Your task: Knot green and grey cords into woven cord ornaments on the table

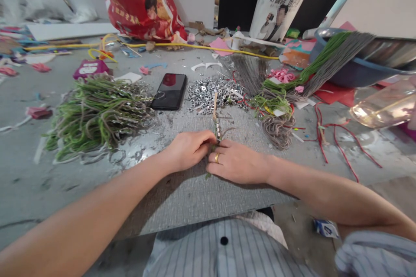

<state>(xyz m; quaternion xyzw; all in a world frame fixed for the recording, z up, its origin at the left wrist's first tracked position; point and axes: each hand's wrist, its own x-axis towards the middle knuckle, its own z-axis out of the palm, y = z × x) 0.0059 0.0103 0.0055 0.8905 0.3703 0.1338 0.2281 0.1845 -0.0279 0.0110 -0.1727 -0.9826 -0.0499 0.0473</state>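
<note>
My left hand [190, 149] and my right hand [238, 162] meet at the middle of the grey board [182, 194], both with fingers pinched round a thin green cord [215, 132] strung with small metal nuts. A wooden stick [215, 104] pokes up just beyond the fingers. A gold ring shows on my right hand. Behind the stick lies a heap of shiny metal nuts [211, 91].
A pile of green and grey cords with key rings [97, 114] lies at the left. A black phone [170, 91] is behind my left hand. More cord bundles [312, 67], a blue basin [357, 62], a clear bottle [383, 106], a red bag [141, 2] and red strings [338, 147] crowd the right and back.
</note>
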